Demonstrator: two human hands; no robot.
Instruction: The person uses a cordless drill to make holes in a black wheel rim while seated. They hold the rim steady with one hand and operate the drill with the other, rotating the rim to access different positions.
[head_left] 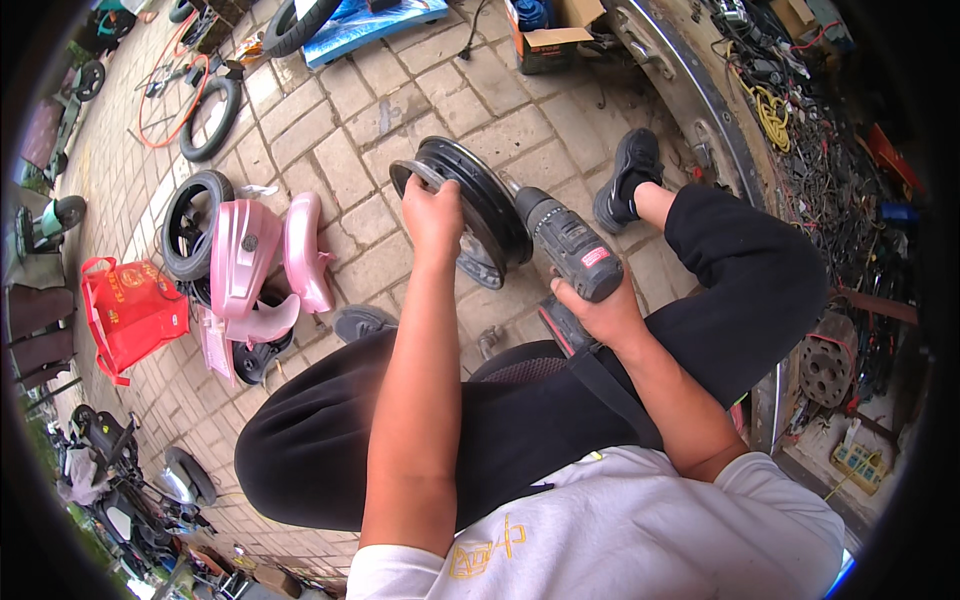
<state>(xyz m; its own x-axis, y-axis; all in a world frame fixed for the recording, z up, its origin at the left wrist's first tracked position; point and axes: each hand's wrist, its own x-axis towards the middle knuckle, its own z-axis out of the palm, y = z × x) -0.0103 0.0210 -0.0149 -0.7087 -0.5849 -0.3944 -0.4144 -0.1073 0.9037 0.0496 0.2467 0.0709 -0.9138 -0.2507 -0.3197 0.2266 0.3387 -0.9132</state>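
A black wheel rim (474, 168) without a tyre stands tilted on the paving in front of me. My left hand (432, 215) is closed around the near edge of that rim. In my right hand (603, 308) is a black and grey cordless drill (568, 236), gripped by its handle below the motor housing. The drill's chuck points up and left toward the right side of the rim, apart from it as far as I can see. Part of the wheel's lower side is hidden behind my left hand and wrist.
Pink plastic panels (245, 258), a small tyre (190, 225) and a red bag (133, 315) lie to the left. Farther off are another tyre (212, 120) and an open cardboard box (555, 38). A metal sill (690, 95) and tangled cables (825, 130) line the right side.
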